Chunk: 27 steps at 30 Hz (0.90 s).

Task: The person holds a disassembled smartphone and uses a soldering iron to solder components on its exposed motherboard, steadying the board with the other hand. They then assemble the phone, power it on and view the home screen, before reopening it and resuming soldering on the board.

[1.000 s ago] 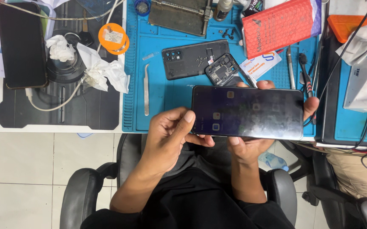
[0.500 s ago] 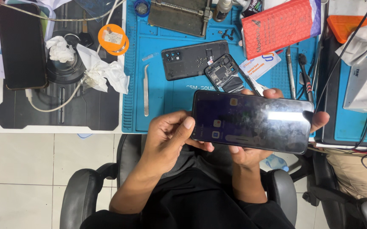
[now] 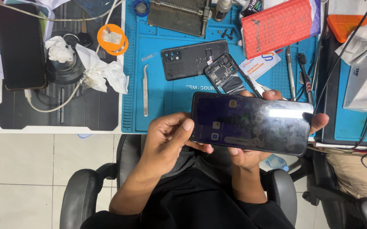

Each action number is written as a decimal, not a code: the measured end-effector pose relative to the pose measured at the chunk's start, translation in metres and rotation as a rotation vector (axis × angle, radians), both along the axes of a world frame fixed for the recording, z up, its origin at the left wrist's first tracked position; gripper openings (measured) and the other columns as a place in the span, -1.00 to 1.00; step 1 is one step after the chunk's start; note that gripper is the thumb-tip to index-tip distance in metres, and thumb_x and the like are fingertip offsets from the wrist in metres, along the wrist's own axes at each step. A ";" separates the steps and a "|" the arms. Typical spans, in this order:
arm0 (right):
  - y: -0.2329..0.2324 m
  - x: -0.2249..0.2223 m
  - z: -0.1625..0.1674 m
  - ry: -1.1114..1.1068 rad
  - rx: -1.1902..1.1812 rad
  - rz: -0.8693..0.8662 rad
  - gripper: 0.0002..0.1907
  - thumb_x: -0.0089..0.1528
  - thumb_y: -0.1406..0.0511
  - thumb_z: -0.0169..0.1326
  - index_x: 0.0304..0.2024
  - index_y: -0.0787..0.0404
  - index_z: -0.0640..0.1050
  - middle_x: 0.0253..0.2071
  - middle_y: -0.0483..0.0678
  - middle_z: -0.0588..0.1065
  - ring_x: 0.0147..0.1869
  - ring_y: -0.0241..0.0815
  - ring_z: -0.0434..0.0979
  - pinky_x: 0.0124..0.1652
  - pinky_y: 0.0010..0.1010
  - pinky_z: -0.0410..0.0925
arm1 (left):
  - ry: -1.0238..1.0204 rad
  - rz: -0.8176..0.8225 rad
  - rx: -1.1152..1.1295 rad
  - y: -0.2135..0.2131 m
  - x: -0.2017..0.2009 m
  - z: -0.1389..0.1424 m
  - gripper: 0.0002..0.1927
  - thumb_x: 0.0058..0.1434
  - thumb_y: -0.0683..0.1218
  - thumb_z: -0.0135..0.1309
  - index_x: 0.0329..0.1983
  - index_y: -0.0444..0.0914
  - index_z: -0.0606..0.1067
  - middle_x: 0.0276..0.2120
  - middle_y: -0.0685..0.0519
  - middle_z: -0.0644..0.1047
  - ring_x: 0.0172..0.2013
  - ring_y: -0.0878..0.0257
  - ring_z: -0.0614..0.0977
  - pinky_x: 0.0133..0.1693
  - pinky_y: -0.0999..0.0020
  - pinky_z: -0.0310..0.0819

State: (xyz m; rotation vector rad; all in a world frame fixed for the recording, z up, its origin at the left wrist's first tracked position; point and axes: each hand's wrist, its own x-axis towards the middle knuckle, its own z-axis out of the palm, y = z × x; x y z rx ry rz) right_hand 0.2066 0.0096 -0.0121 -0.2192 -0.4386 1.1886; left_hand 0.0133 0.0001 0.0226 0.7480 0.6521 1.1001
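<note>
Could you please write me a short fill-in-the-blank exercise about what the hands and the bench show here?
1. Both hands hold a ____ with its screen lit.
2. The left hand sets its ____ on the screen's left end.
3. The tweezers lie on a mat coloured ____.
4. The right hand cradles it from ____, fingers curled over the far end.

Missing words: phone; thumb; blue; underneath

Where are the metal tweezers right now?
In the head view, the tweezers lie on the left part of the blue mat, left of the black back cover and above the left hand, untouched.
</note>
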 end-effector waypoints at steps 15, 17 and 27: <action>-0.001 -0.008 -0.015 -0.767 0.078 -0.132 0.03 0.18 0.31 0.41 0.48 0.18 0.01 0.45 0.03 0.10 0.43 0.14 0.37 0.32 -0.08 0.50 | -0.061 0.064 -0.049 0.003 0.010 -0.003 -0.66 0.54 -0.09 -0.10 -0.09 -0.52 0.50 -0.28 -0.14 0.61 -0.32 0.15 0.70 -0.22 0.22 0.74; -0.001 -0.008 -0.015 -0.766 0.055 -0.126 0.01 0.18 0.32 0.40 0.48 0.21 0.02 0.45 0.03 0.10 0.41 0.18 0.40 0.32 -0.06 0.50 | -0.066 0.067 -0.046 0.003 0.012 -0.003 -0.65 0.54 -0.09 -0.10 -0.09 -0.53 0.50 -0.27 -0.14 0.61 -0.31 0.16 0.69 -0.21 0.22 0.74; 0.003 -0.007 -0.017 -0.749 0.057 -0.108 -0.01 0.18 0.31 0.41 0.46 0.29 0.07 0.46 0.03 0.09 0.39 0.15 0.41 0.33 -0.06 0.49 | -0.066 0.070 -0.053 0.003 0.012 -0.001 -0.66 0.54 -0.09 -0.08 -0.10 -0.53 0.50 -0.26 -0.14 0.61 -0.31 0.18 0.69 -0.20 0.21 0.74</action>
